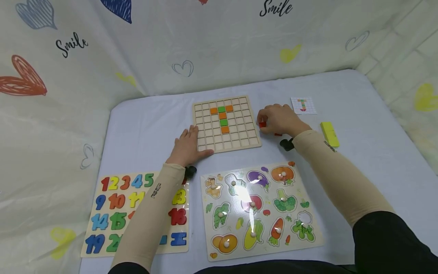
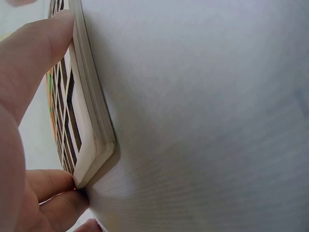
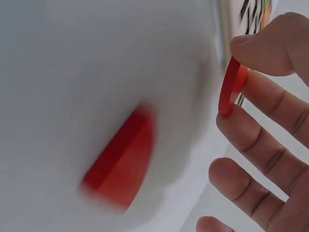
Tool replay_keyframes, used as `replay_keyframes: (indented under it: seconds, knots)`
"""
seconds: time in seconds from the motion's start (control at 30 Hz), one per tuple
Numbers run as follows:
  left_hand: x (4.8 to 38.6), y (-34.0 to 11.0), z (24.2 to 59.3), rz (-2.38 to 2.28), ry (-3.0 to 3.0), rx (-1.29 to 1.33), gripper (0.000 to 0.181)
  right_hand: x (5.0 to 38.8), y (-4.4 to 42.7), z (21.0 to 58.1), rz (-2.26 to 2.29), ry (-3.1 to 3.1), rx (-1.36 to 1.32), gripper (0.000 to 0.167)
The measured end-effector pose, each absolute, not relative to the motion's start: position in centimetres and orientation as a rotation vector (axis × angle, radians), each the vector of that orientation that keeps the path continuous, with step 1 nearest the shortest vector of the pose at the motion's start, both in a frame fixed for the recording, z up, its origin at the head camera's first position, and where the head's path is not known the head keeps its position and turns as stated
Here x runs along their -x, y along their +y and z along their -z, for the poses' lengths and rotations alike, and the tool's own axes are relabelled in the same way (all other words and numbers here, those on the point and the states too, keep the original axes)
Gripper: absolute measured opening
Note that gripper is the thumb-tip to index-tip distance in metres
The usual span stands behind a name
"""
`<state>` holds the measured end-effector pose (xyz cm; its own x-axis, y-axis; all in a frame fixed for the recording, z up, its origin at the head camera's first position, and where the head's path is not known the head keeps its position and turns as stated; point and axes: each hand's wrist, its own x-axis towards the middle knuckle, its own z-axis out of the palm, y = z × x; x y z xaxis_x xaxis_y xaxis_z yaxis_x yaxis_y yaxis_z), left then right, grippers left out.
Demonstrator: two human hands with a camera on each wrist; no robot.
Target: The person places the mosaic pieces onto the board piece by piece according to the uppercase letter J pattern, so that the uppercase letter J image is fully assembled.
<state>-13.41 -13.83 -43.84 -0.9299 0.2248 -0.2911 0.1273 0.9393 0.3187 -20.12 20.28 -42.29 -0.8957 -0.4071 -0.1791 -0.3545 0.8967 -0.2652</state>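
A wooden grid board (image 1: 236,137) lies at the middle of the table, with orange (image 1: 225,129) and green square tiles (image 1: 224,122) forming a T shape. My left hand (image 1: 187,147) rests at its near left corner, fingers along the left side. In the left wrist view, the thumb (image 2: 36,53) presses the board's edge (image 2: 91,106). Just right of the board, my right hand (image 1: 280,117) pinches a red piece (image 3: 231,87) with a curved edge between thumb and fingers. A second red piece (image 3: 128,159), blurred and partly rounded, lies on the cloth below that hand.
A white card (image 1: 309,108) with a coloured J pattern lies beyond my right hand, and a yellow block (image 1: 329,134) sits to its right. Nearer me are a vegetable knob puzzle (image 1: 263,224) and a number puzzle (image 1: 102,224), partly under my left forearm.
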Motion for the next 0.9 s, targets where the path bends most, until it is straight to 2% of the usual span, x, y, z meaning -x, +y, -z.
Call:
replay_keyframes:
  seconds: [0.27, 0.5, 0.9]
  knots:
    - [13.5, -13.8, 43.8, -0.441, 2.76, -0.246, 0.116, 19.9, 15.6, 42.3, 0.325, 2.812, 0.679, 0.025]
    - [13.7, -13.9, 44.2, -0.428, 2.759, -0.235, 0.117, 19.6, 11.9, 42.3, 0.344, 2.79, 0.759, 0.021]
    - [13.7, -13.9, 44.0, -0.423, 2.753, -0.23, 0.116, 19.0, 9.7, 42.6, 0.361, 2.779, 0.824, 0.019]
